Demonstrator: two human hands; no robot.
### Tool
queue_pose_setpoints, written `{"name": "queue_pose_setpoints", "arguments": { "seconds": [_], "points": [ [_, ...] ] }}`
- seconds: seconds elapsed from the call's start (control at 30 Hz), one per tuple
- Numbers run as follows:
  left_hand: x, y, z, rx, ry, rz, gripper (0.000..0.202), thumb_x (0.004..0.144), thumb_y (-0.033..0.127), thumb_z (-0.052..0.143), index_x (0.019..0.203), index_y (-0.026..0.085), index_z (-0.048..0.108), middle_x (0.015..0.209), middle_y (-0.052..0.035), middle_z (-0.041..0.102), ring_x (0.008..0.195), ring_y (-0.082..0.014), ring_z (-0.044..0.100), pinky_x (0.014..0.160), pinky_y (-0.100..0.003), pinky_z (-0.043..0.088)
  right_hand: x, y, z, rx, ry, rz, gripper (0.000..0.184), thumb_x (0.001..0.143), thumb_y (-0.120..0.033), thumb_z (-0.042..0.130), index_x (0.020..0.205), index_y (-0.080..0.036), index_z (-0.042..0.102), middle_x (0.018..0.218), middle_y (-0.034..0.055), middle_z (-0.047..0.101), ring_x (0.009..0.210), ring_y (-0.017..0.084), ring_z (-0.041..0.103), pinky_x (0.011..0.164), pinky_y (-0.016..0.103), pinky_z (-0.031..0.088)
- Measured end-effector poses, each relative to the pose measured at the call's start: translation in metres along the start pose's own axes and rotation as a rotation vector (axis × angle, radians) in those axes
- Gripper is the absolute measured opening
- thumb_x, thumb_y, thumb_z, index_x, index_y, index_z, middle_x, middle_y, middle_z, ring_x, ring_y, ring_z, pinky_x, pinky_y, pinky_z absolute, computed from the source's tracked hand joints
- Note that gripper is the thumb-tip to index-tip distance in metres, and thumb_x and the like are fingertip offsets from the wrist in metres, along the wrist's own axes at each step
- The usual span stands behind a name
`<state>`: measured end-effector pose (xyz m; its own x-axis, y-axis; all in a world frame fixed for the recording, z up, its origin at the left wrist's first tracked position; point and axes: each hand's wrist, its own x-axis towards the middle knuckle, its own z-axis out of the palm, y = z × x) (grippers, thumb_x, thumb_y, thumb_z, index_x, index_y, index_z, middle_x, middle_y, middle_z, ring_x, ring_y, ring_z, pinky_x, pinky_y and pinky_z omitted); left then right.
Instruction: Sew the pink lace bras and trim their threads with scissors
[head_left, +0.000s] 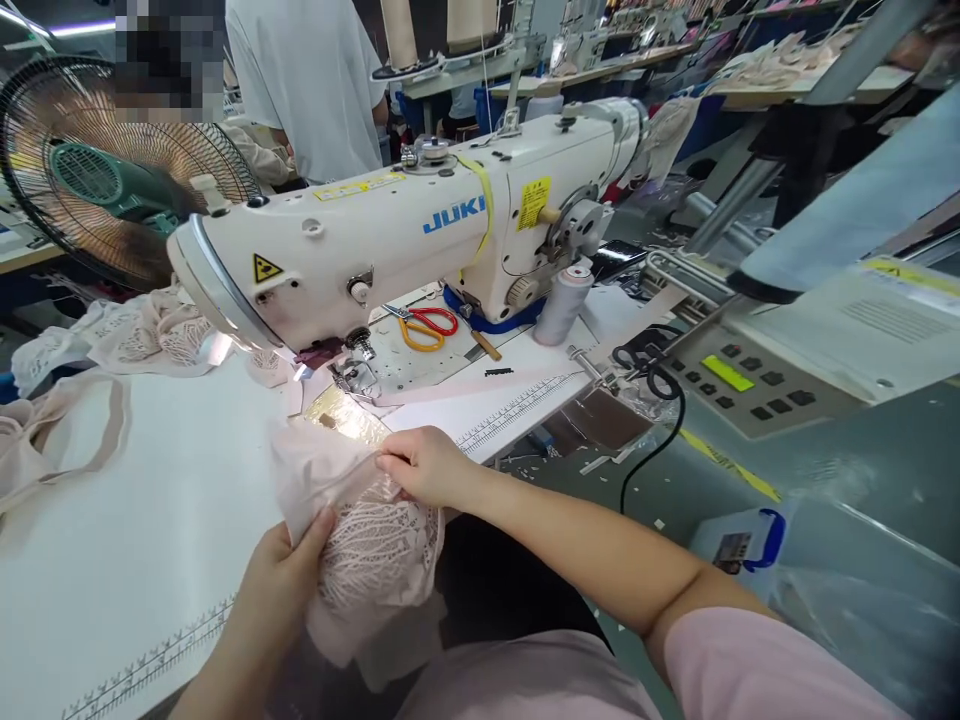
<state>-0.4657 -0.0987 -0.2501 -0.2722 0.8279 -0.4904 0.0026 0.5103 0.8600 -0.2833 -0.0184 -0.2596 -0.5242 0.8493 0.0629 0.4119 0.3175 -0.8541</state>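
1. Here, at a factory sewing station, I hold a pink lace piece (367,560) in both hands at the near edge of the white table (150,520), just short of the JUKI sewing machine (420,230).
2. My left hand (281,575) clasps the piece from below, thumb on top and fingers curled under. I judge that this bears the loose bulk, which droops over the table edge toward my lap.
3. My right hand (424,465) pinches the upper edge between thumb and fingertips, likely to keep that edge taut. The pinch faces the presser foot (352,378), which is near the cloth but apart from it.
4. Orange-handled scissors (424,325) and a cone of thread (564,305) sit on the machine bed behind the needle. By my reading they are within reach yet clear of the fabric.
5. A heap of pink garments (150,335) lies on the table to the left of the machine head, with a standing fan (97,170) behind it.
6. A person in a white shirt (307,80) stands beyond the machine, hands out of view.
7. The control panel (739,385) on the right shows a lit green display.
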Motion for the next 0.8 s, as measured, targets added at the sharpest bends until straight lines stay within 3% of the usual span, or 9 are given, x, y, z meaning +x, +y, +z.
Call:
{"name": "queue_pose_setpoints", "arguments": {
  "seconds": [0.17, 0.27, 0.33, 0.37, 0.43, 0.53, 0.6, 0.7, 0.8],
  "points": [
    [-0.016, -0.002, 0.011, -0.299, -0.102, -0.279, 0.036, 0.071, 0.025, 0.074, 0.101, 0.008, 0.067, 0.081, -0.0131, 0.074, 0.084, -0.0307, 0.07, 0.072, -0.038, 0.058, -0.019, 0.001, -0.006, -0.119, 0.016, -0.035, 0.016, 0.087, -0.021, 0.052, 0.074, -0.017, 0.061, 0.069, 0.001, 0.06, 0.067, 0.014, 0.052, 0.062, 0.025, 0.034],
    [-0.018, -0.004, 0.012, -0.407, -0.144, -0.331, 0.035, 0.076, 0.018, 0.068, 0.109, 0.006, 0.063, 0.084, -0.0157, 0.074, 0.086, -0.0313, 0.07, 0.075, -0.043, 0.058, -0.044, 0.011, -0.02, -0.056, 0.184, -0.034, 0.019, 0.089, -0.028, 0.05, 0.098, -0.018, 0.063, 0.093, 0.0062, 0.064, 0.072, 0.014, 0.055, 0.069, 0.027, 0.041],
    [-0.018, -0.005, 0.012, -0.458, -0.177, -0.34, 0.036, 0.077, 0.015, 0.067, 0.111, 0.006, 0.062, 0.086, -0.0162, 0.074, 0.087, -0.0315, 0.07, 0.076, -0.044, 0.058, -0.065, 0.021, -0.028, -0.005, 0.285, 0.0, 0.032, 0.092, -0.044, 0.044, 0.099, -0.019, 0.064, 0.092, 0.0065, 0.063, 0.071, 0.014, 0.054, 0.07, 0.028, 0.043],
    [-0.018, -0.006, 0.012, -0.476, -0.2, -0.339, 0.036, 0.077, 0.015, 0.067, 0.112, 0.006, 0.061, 0.087, -0.0163, 0.074, 0.087, -0.0315, 0.07, 0.077, -0.044, 0.058, -0.075, 0.026, -0.031, 0.02, 0.225, 0.007, 0.042, 0.092, -0.053, 0.04, 0.094, -0.019, 0.064, 0.086, 0.006, 0.063, 0.073, 0.016, 0.056, 0.07, 0.028, 0.044],
    [-0.016, -0.005, 0.013, -0.5, -0.243, -0.325, 0.036, 0.078, 0.017, 0.068, 0.112, 0.006, 0.061, 0.088, -0.016, 0.074, 0.089, -0.0313, 0.07, 0.078, -0.044, 0.058, -0.092, 0.032, -0.028, 0.111, -0.02, -0.051, 0.063, 0.084, -0.072, 0.035, 0.084, -0.017, 0.066, 0.08, 0.0072, 0.064, 0.076, 0.018, 0.058, 0.073, 0.03, 0.047],
    [-0.014, -0.004, 0.015, -0.51, -0.25, -0.297, 0.034, 0.079, 0.02, 0.068, 0.11, 0.008, 0.062, 0.089, -0.015, 0.074, 0.089, -0.0304, 0.07, 0.077, -0.042, 0.058, -0.104, 0.031, -0.004, 0.322, -0.372, -0.158, 0.079, 0.069, -0.084, 0.042, 0.097, -0.015, 0.068, 0.096, 0.0111, 0.067, 0.097, 0.025, 0.06, 0.097, 0.037, 0.041],
    [-0.012, -0.002, 0.015, -0.498, -0.241, -0.284, 0.031, 0.078, 0.022, 0.068, 0.106, 0.008, 0.063, 0.088, -0.0143, 0.074, 0.088, -0.0298, 0.07, 0.075, -0.04, 0.058, -0.103, 0.026, 0.017, 0.408, -0.416, -0.153, 0.085, 0.061, -0.082, 0.055, 0.111, -0.014, 0.065, 0.106, 0.0119, 0.066, 0.113, 0.028, 0.055, 0.105, 0.036, 0.035],
    [-0.006, 0.007, 0.012, -0.471, -0.285, -0.236, 0.028, 0.075, 0.021, 0.07, 0.1, 0.009, 0.065, 0.086, -0.0135, 0.074, 0.085, -0.0288, 0.07, 0.072, -0.037, 0.058, -0.099, 0.017, 0.039, 0.453, -0.463, -0.127, 0.074, 0.078, -0.072, 0.048, 0.126, -0.016, 0.057, 0.126, 0.0108, 0.059, 0.127, 0.023, 0.046, 0.112, 0.031, 0.025],
    [0.008, 0.027, 0.008, -0.398, -0.284, -0.108, 0.023, 0.072, 0.018, 0.07, 0.093, 0.009, 0.065, 0.079, -0.0133, 0.073, 0.075, -0.0275, 0.071, 0.064, -0.036, 0.058, -0.097, 0.012, 0.042, 0.554, -0.462, -0.072, 0.069, 0.085, -0.066, 0.043, 0.134, -0.018, 0.05, 0.135, 0.0103, 0.053, 0.129, 0.02, 0.045, 0.112, 0.031, 0.025]
  ]
}}
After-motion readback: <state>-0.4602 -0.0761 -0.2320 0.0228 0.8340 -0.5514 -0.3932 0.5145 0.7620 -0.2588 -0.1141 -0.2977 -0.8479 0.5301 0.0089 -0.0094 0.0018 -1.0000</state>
